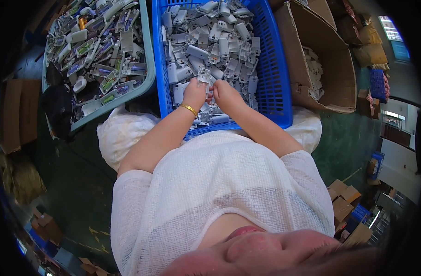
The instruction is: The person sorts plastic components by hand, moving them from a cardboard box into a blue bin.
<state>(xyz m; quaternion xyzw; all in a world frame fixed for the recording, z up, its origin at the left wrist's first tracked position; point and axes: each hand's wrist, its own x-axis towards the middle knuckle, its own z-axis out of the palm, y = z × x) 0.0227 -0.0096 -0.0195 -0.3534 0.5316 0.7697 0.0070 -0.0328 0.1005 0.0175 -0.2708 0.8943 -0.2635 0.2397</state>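
Both of my hands are over a blue plastic basket [277, 64] heaped with white and grey plastic casings [197, 51]. In my left hand [194, 95], which has a gold-coloured bracelet [188, 109] at its wrist, is a white plastic casing [203, 76] with its hollow, ribbed side showing. Just beside it, my right hand [227, 97] is closed with its fingers curled toward the left hand. The back of that hand hides its fingertips, so I cannot make out what they hold.
On the left stands a pale green tub [150, 69] full of casings with coloured cells inside. A cardboard box [328, 103] at the right holds more white pieces. White sacks [123, 133] bulge below the basket. Cartons [344, 202] sit on the green floor [72, 184].
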